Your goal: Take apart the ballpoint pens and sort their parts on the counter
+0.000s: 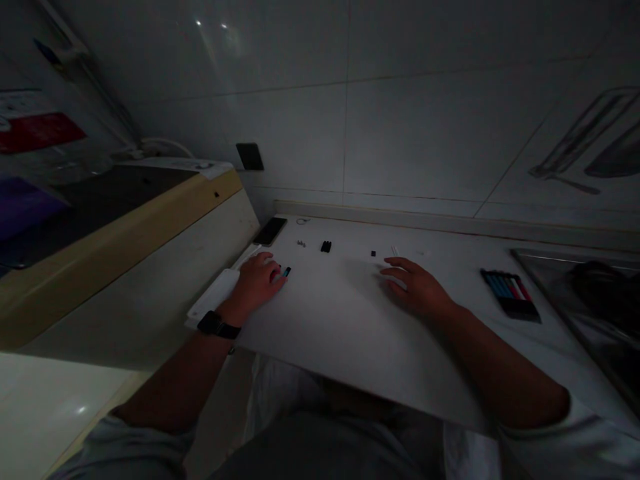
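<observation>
On the left of the white counter (320, 313), my left hand (256, 279) rests with fingers curved and apart from the thumb. A small teal-and-black piece (286, 272), perhaps part of a pen, lies by its thumb, and a bit of pink shows under the fingers. My right hand (415, 287) hovers low over the counter, fingers spread, nothing in it. Just beyond its fingertips are a small dark square (373, 253) and thin white sticks (395, 251). Black short pieces (326, 247) sit side by side between the hands, with tiny metallic bits (301, 243) left of them.
A phone (271, 231) lies at the back left, near a small wire loop (303, 221). White paper-like items (215, 297) lie beside my left wrist. At right, a case of coloured pens (510, 293) stands near a metal sink (555, 287). A tiled wall (415, 140) closes the back.
</observation>
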The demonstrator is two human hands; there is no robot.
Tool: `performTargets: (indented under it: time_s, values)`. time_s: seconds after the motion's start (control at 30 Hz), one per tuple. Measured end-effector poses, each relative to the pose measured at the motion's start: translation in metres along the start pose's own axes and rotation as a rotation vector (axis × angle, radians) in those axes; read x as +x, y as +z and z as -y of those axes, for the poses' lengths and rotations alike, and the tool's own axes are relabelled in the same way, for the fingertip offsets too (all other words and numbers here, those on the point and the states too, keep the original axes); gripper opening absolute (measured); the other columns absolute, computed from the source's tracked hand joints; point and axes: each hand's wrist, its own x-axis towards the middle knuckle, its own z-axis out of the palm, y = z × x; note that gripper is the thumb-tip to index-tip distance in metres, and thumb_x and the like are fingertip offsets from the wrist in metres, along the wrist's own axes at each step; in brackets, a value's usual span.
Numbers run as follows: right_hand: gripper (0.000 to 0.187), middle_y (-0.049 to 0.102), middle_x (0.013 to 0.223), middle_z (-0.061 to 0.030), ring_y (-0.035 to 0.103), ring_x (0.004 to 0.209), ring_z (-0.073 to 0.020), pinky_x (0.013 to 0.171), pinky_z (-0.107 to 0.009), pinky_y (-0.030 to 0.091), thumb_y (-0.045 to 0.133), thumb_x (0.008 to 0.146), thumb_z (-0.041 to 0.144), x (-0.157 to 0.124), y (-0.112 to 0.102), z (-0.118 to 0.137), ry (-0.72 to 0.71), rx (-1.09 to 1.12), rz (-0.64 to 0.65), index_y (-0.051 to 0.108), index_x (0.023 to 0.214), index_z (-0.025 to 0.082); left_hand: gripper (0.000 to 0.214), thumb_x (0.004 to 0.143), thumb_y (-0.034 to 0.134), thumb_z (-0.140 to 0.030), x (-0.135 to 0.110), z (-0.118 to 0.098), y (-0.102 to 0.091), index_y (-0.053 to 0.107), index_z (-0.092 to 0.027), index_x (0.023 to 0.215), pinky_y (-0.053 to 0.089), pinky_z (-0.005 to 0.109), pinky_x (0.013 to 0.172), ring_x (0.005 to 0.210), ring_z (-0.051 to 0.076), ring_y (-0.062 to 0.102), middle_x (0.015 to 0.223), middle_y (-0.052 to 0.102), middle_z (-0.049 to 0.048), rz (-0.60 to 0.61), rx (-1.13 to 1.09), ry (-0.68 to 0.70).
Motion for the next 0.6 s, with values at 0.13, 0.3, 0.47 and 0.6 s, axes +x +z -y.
performTargets:
  time_s: [0.13,0.3,0.47,0.6]
  values:
    - [0.03,0.062,0.146,-0.012,0.066,0.125,-0.0309,0.106,-0.052,0.057,0.056,0.101,0.032,-0.001,0.002,0.0,-0.006,0.001,-0.004,0.073,0.125,0.026,0.011,0.083,0.073,-0.03,-0.002,-0.018,0.002,0.074,-0.019,0.083,0.044,0.055,0.109,0.125,0.036,0.057,0.137,0.058,0.0141,0.047,-0.014,0.061]
    - [0.033,0.065,0.141,-0.0128,0.065,0.125,-0.0307,0.108,-0.052,0.054,0.058,0.1,0.03,0.001,0.005,0.005,-0.009,0.037,-0.029,0.07,0.13,0.025,0.008,0.086,0.07,-0.023,0.014,-0.065,-0.003,0.075,-0.021,0.091,0.045,0.051,0.108,0.123,0.031,0.058,0.131,0.063,0.011,0.014,-0.11,0.224]
    - [0.044,0.066,0.137,-0.0146,0.061,0.127,-0.0312,0.108,-0.051,0.053,0.069,0.094,0.034,0.017,0.006,0.025,-0.026,0.074,-0.13,0.064,0.137,0.024,0.007,0.087,0.072,-0.024,0.048,-0.129,-0.007,0.074,-0.022,0.094,0.046,0.051,0.107,0.119,0.03,0.06,0.127,0.065,0.0098,-0.022,-0.193,0.419]
    - [0.029,0.067,0.131,-0.0146,0.062,0.122,-0.0313,0.103,-0.05,0.053,0.071,0.092,0.03,0.031,0.005,0.033,-0.046,0.047,-0.159,0.07,0.12,0.023,0.005,0.087,0.073,-0.026,0.077,-0.165,-0.007,0.074,-0.021,0.088,0.047,0.051,0.104,0.114,0.029,0.063,0.124,0.065,0.0095,-0.038,-0.25,0.5]
